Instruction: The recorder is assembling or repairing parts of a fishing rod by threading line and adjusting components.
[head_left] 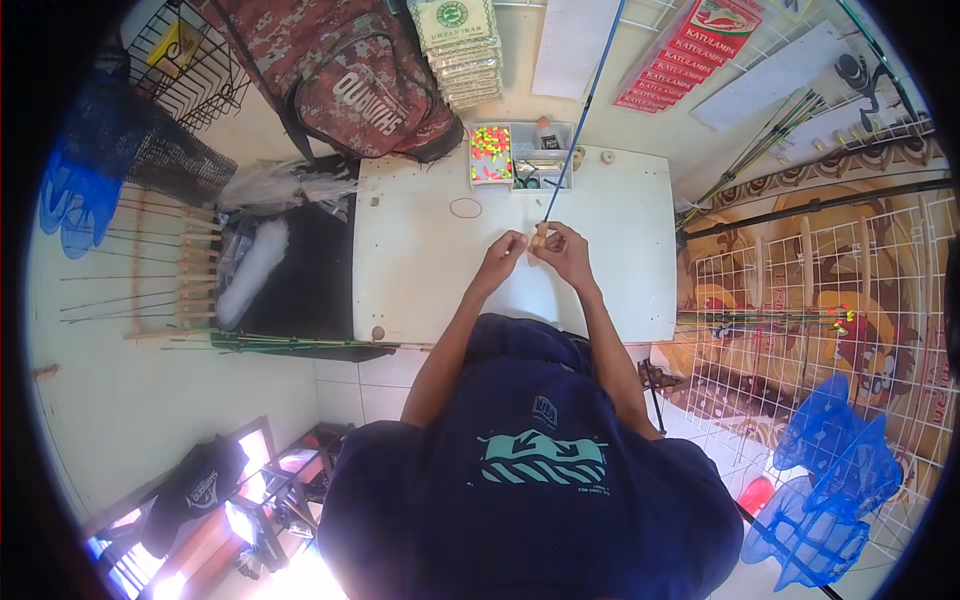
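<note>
A thin blue fishing rod (588, 98) slants up from the middle of the white table (420, 290), its wooden handle (539, 238) at the near end. My right hand (568, 258) is closed round that small handle. Just to the left, my left hand (500, 262) has its fingertips pinched together near the handle. Whatever lies in that pinch is too small to make out. Beyond both hands stands a divided tray (572, 180), with a box of pink and yellow pieces (491, 153) and a small bottle (548, 136). A thin loop (465, 208) lies on the tabletop.
A camouflage backpack (365, 85) stands at the far left of the table. Several wooden-handled rods (198, 262) lie at left, beside a black surface (305, 270). Wire grids (800, 270) line the right, with blue nets (830, 480) below. Red packets (690, 55) hang at the back.
</note>
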